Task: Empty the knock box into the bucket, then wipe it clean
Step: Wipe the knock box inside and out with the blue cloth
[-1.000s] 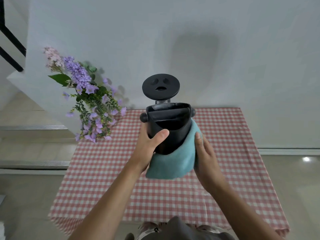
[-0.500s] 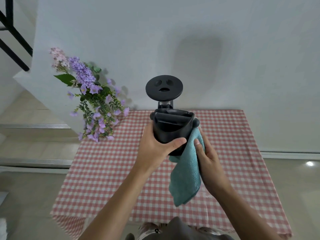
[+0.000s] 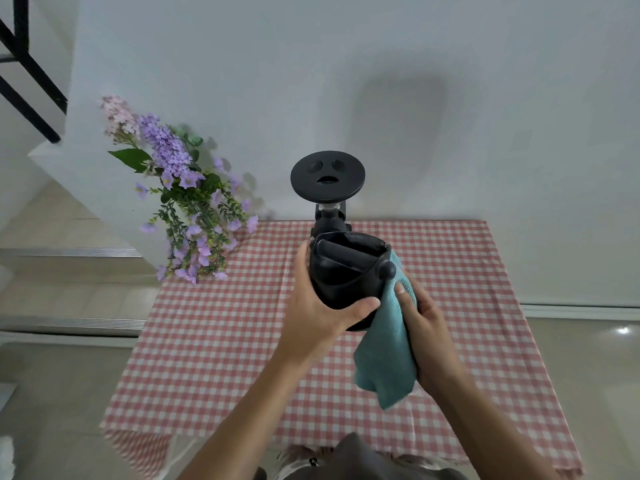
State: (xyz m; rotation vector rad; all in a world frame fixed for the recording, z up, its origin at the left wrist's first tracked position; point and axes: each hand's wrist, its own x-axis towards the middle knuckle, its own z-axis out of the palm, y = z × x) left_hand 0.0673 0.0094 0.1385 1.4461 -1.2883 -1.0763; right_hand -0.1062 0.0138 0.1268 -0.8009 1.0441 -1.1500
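Note:
The black knock box [image 3: 341, 278] is held above the table, tilted so its open top with the crossbar faces me. My left hand [image 3: 322, 308] grips its left side, thumb across the front. My right hand [image 3: 424, 323] presses a teal cloth [image 3: 388, 351] against the box's right side, below the bar's round end knob. The cloth's loose end hangs down past my wrist. No bucket is in view.
A red-and-white checked tablecloth [image 3: 214, 341] covers the table. A black round stand with a face-like disc [image 3: 327, 176] rises at the table's back edge, just behind the box. Purple flowers [image 3: 187, 202] lean over the back left corner. A white wall stands behind.
The box has come lower and turned, so its bar knob now points right. The cloth has slid from under the box to its right side and hangs longer.

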